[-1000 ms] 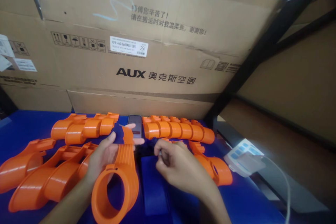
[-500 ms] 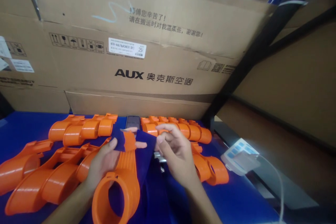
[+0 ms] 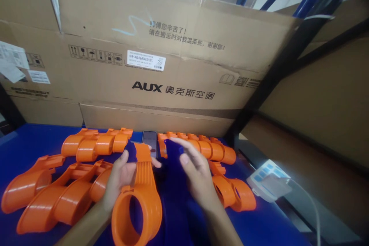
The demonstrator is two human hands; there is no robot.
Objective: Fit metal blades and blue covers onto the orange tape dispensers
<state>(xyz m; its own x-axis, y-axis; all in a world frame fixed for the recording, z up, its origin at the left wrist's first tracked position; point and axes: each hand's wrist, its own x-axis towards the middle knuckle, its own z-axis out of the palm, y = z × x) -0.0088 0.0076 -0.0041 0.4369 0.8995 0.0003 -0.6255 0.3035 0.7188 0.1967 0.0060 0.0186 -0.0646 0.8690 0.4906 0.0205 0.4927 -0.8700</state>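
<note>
My left hand (image 3: 121,173) is closed around the ribbed arm of an orange plastic tape dispenser (image 3: 154,211), whose open ring hangs down toward me. A dark blue patch with a wavy edge (image 3: 131,151) shows between my left thumb and the dispenser's upper end. To the right, my right hand (image 3: 197,173) is closed on a dark blue strip (image 3: 174,157), thumb on the near side and fingers behind. A gap separates this strip from the dispenser's arm. The strip's lower end blends into the blue table cover.
Orange dispensers (image 3: 72,201) lie in rows on the blue tabletop (image 3: 27,138), with more (image 3: 206,149) on the right. A phone (image 3: 150,142) lies at the back before a large cardboard box (image 3: 184,65). A white device with a cable (image 3: 268,180) is at the right edge.
The dark blue strip, which reached from the dispenser to my right hand, now stands upright, apart from the dispenser. My right fingers have straightened. The view has shifted slightly.
</note>
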